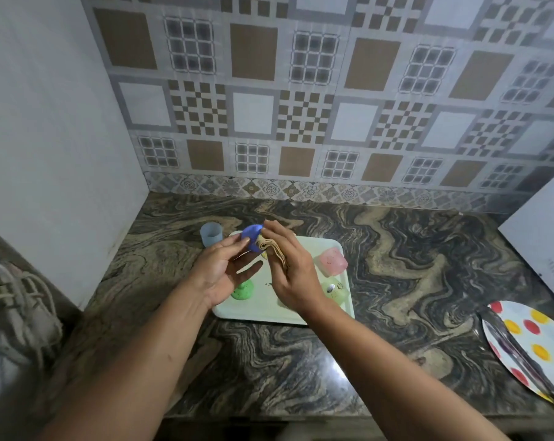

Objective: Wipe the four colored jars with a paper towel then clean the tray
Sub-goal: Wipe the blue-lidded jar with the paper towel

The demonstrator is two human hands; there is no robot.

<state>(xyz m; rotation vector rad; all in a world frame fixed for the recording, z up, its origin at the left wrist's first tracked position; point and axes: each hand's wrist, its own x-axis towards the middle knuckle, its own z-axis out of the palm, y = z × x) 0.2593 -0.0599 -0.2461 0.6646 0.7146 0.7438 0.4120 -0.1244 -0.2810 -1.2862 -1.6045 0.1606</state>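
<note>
My left hand pinches a blue lid above the pale tray. My right hand grips a folded brownish paper towel and presses it against the lid. The blue jar's clear body stands on the counter just left of the tray. On the tray sit a pink jar, a pale green jar and a bright green jar, the last partly hidden by my left hand. A bit of yellow shows behind my right hand.
Dark crumbs lie on the tray's middle. A polka-dot plate lies at the right counter edge, with a white appliance behind it. A white wall closes the left side. Cables hang at far left.
</note>
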